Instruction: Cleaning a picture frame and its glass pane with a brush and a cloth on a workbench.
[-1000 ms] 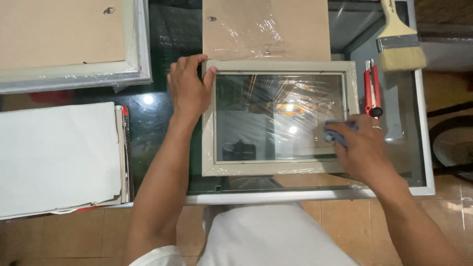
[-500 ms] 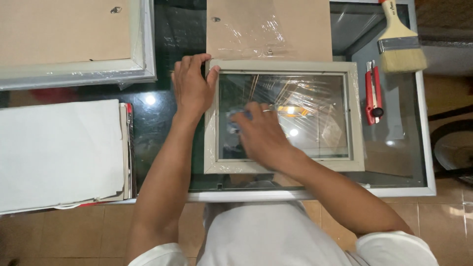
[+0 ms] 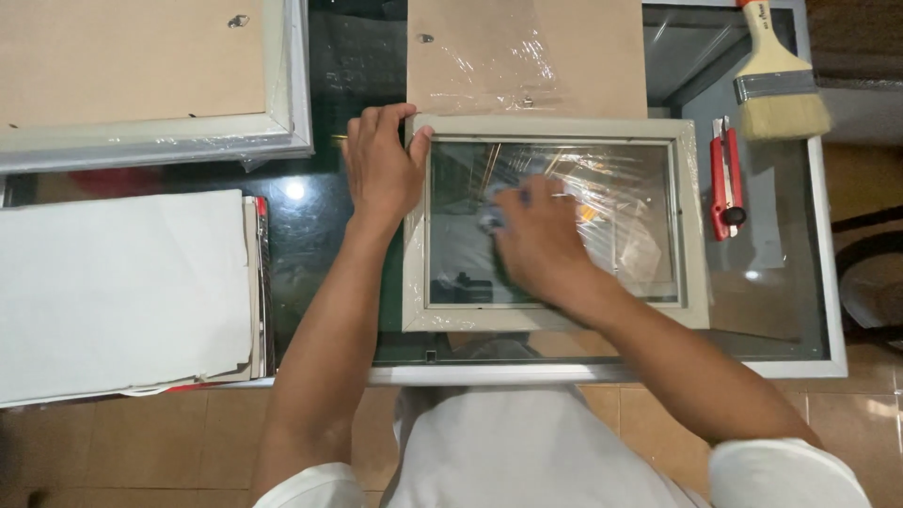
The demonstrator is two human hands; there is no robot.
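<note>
— Looking down from the head camera: why is the left hand [image 3: 381,169] flat on the top left corner of the pale grey-beige rectangular picture frame [image 3: 555,315]?

— Probably to pin it down. The fingers are spread and pressed on the corner, gripping nothing, so the frame stays put on the dark glass tabletop [image 3: 320,235] while the other hand works on it.

— And the right hand [image 3: 536,245]?

— It rests on the frame's pane, left of centre, fingers curled over a small bluish-grey wad [image 3: 491,218], likely a cloth. It is blurred, so I cannot tell how tightly it closes.

— What else is hard to read?

— Crinkled clear plastic film [image 3: 621,221] and glare cover the pane. The brown cardboard backing sheet [image 3: 527,56] above is partly under the frame. The red utility knife [image 3: 724,183] and the wide flat paintbrush with pale bristles [image 3: 781,89] lie to the right, within reach; the brush handle is cut off at the top.
</note>
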